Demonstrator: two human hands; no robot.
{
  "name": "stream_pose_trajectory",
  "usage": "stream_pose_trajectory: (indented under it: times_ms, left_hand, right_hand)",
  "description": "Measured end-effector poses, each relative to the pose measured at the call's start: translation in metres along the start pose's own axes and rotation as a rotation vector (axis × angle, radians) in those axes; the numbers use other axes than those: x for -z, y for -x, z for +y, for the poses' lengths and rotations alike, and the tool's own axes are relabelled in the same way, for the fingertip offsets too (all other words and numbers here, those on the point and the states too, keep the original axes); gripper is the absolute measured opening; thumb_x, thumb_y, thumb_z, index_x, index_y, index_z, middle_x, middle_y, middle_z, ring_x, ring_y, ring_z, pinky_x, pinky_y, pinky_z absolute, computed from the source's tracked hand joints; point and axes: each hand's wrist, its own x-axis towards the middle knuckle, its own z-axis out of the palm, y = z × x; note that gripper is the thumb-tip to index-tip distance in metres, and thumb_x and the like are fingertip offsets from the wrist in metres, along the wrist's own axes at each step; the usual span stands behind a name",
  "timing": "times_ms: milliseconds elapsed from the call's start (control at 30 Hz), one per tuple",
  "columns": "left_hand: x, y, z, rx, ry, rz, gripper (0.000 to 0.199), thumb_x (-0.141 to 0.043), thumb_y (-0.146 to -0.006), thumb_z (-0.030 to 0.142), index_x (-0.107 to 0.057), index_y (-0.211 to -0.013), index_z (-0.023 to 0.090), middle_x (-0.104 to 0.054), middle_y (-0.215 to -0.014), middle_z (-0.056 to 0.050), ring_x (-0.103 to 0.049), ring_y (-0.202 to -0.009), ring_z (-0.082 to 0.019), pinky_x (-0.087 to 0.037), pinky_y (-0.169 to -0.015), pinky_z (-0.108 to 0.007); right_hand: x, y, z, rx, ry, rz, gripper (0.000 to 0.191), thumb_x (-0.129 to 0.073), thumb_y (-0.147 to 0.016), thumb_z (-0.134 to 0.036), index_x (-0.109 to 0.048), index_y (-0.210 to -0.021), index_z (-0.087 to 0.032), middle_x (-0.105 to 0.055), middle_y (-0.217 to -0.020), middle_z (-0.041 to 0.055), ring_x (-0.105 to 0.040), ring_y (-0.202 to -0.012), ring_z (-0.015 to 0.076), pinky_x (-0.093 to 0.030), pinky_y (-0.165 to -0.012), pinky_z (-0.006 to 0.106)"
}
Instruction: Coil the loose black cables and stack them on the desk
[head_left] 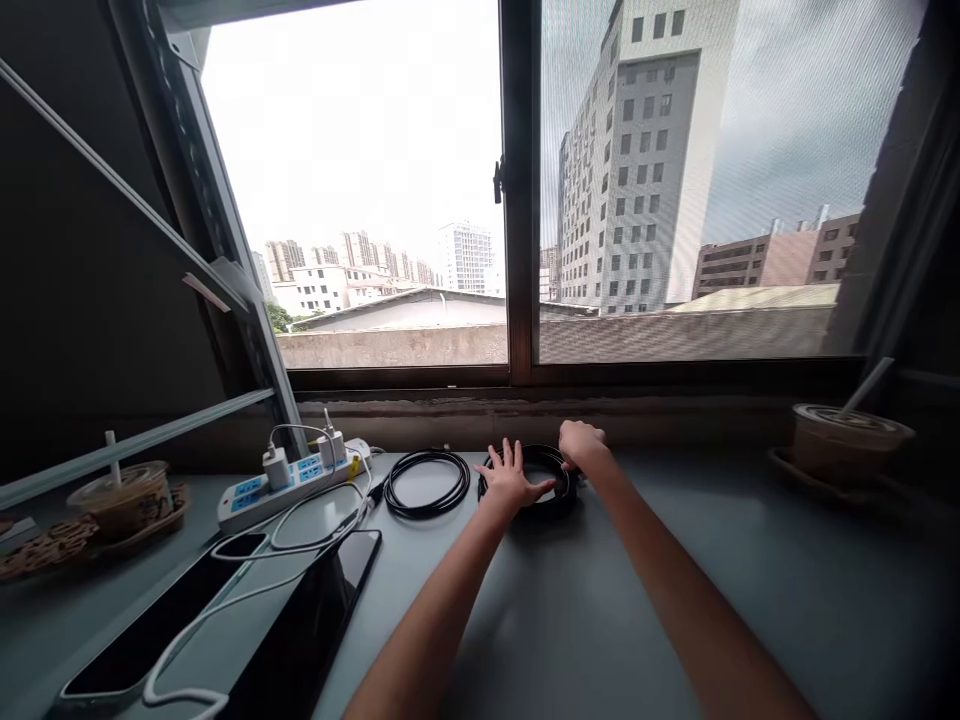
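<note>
A coiled black cable (551, 508) lies on the grey-blue table below the window. My left hand (511, 484) rests on the left side of this coil, palm down with its fingers spread. At the coil's upper right edge, my right hand (583, 446) is closed around part of the cable; its fingertips are mostly hidden behind the hand. Just left of my left hand, a second coiled black cable (427, 510) lies flat on the table, apart from the first coil.
A white power strip (247, 508) with plugged-in chargers and white cords stands to the left. Nearer are a dark-screened device (172, 610) and a black tablet-like device (360, 560). Lidded drink cups stand far left (124, 500) and far right (847, 445). The window wall (420, 425) bounds the back.
</note>
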Motion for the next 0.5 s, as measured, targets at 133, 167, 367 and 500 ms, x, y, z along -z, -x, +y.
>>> stream_pose_trajectory:
  times_ms: [133,167,367,500]
  left_hand:
    - [-0.0014,-0.0023,0.0014,0.012,-0.027,0.01,0.099,-0.033,-0.074,0.071,0.004,-0.146,0.014,0.009,-0.153,-0.008,0.003,-0.139,-0.038,-0.017,-0.103,-0.064]
    - [-0.0016,-0.0028,0.0015,0.014,-0.036,0.011,0.099,-0.035,-0.074,0.069,0.004,-0.146,0.014,0.008,-0.153,-0.008,0.003,-0.139,-0.038,-0.017,-0.103,-0.064]
    - [-0.003,-0.0047,0.0011,0.016,-0.079,0.008,0.095,-0.037,-0.077,0.065,0.005,-0.146,0.014,0.007,-0.153,-0.009,-0.001,-0.138,-0.04,-0.019,-0.103,-0.061]
    - [-0.0027,-0.0038,0.0019,0.016,-0.073,0.007,0.094,-0.036,-0.078,0.064,0.004,-0.146,0.014,0.006,-0.153,-0.01,-0.002,-0.138,-0.041,-0.02,-0.102,-0.062]
  right_hand:
    - [0.0011,0.0014,0.0004,-0.008,0.007,0.004,0.023,-0.056,-0.089,-0.026,-0.058,-0.105,-0.01,-0.059,-0.103,0.0075,-0.057,-0.096,0.0161,-0.049,-0.085,0.035]
    - [0.0014,0.0017,0.001,-0.007,0.004,0.003,0.023,-0.055,-0.089,-0.026,-0.058,-0.105,-0.01,-0.059,-0.103,0.0073,-0.057,-0.096,0.0159,-0.049,-0.085,0.035]
    - [0.0008,0.0046,-0.0002,-0.011,-0.01,0.012,0.023,-0.055,-0.089,-0.027,-0.058,-0.103,-0.009,-0.059,-0.1,0.0071,-0.058,-0.093,0.0153,-0.05,-0.083,0.034]
    - [0.0002,0.0035,-0.0021,-0.009,-0.043,0.019,0.024,-0.055,-0.089,-0.028,-0.059,-0.103,-0.009,-0.059,-0.101,0.0079,-0.058,-0.093,0.0154,-0.05,-0.083,0.034]
